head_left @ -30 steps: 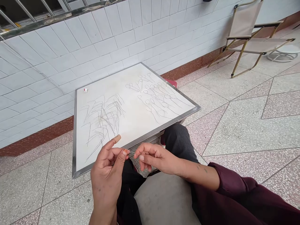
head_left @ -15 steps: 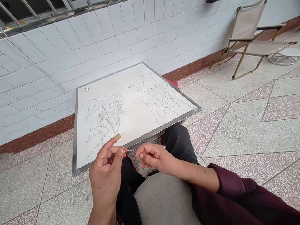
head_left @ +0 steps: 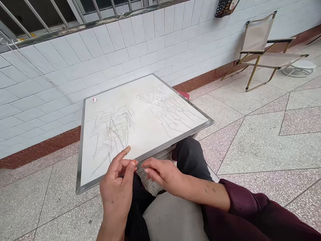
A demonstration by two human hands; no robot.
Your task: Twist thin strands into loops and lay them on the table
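Thin wire (head_left: 138, 163), apparently being worked, is pinched in left hand (head_left: 116, 187); right hand's (head_left: 169, 175) fingers narrow, hold unclear; steadiness seems needed next.

One left hand (head_left: 116, 190), one right hand (head_left: 169, 175), so two hands. One thin wire (head_left: 138, 163) at the fingertips. One metal-edged table (head_left: 142, 134). Wire clusters on it, two: bent wires (head_left: 111, 122), many, too tangled to count; looped wires (head_left: 173, 126), over ten. One folding chair (head_left: 258, 35), one round stool (head_left: 301, 66). One small red-and-white object (head_left: 94, 100), type unclear.
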